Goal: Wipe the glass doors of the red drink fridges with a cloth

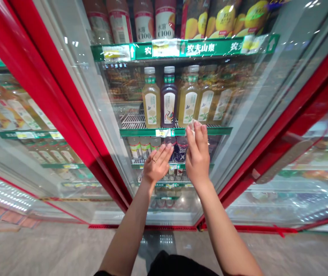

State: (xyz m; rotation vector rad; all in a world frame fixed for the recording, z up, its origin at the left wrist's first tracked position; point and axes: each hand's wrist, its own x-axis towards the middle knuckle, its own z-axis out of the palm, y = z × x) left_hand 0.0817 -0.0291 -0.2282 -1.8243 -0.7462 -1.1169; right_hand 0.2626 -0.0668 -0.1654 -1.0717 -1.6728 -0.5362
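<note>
My right hand point(198, 157) presses a thin white cloth or tissue point(193, 124) against the glass door point(243, 90) of a drinks fridge. Only the cloth's edges show past the fingers. Lower and to the left, my left hand point(158, 164) has its fingers stretched out flat, with a ring on one, and nothing visible in it. It is at or close to the same glass; contact is unclear. Behind the pane, a dark tea bottle point(169, 99) stands between a pale yellow bottle point(151, 101) and several similar ones.
Red door frames point(74, 99) slope down on both sides. A long door handle point(286, 161) juts out at right. Green-edged shelves point(201, 48) hold more bottles and cans. Grey floor point(66, 249) runs along the fridge base.
</note>
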